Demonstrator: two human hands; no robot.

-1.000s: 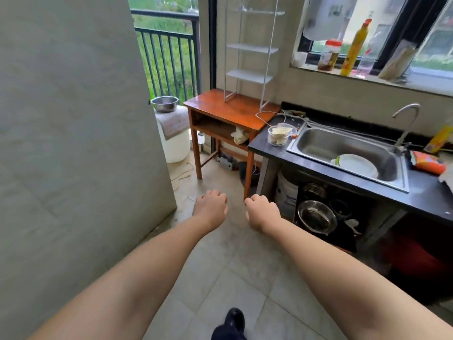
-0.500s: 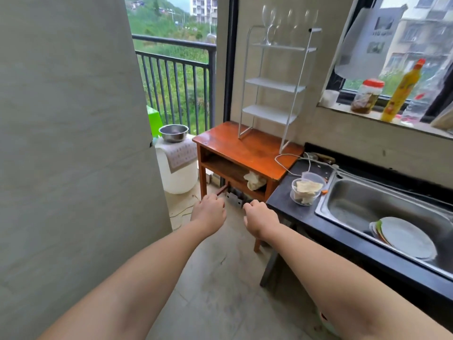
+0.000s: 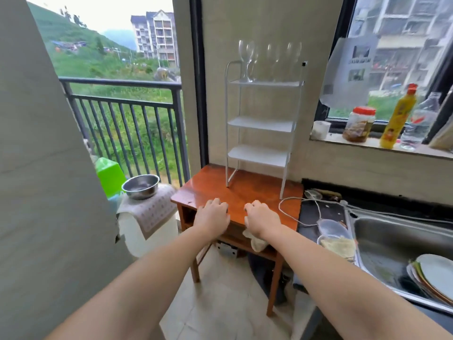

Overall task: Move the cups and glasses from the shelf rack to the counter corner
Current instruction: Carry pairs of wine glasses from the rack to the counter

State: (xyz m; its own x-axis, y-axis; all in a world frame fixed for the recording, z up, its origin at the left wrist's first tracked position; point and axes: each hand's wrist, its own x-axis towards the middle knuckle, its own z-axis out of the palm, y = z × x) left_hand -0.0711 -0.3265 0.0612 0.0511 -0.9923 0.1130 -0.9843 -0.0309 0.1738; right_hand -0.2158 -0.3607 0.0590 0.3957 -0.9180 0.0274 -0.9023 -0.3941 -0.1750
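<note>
I'm only approaching: my left hand [image 3: 212, 217] and right hand [image 3: 262, 220] are loosely curled, each grip empty. The clear stemmed wine glasses [image 3: 268, 58] stand upright at twelve o'clock on the white shelf rack [image 3: 262, 123] top tier; next I judge a high reach for the stems

Single head-worn wide-angle view, looking forward and slightly down along both outstretched forearms, facing the white shelf rack [image 3: 263, 123] on the wooden side table [image 3: 245, 192], near, sink [image 3: 392, 244] at right edge
</note>
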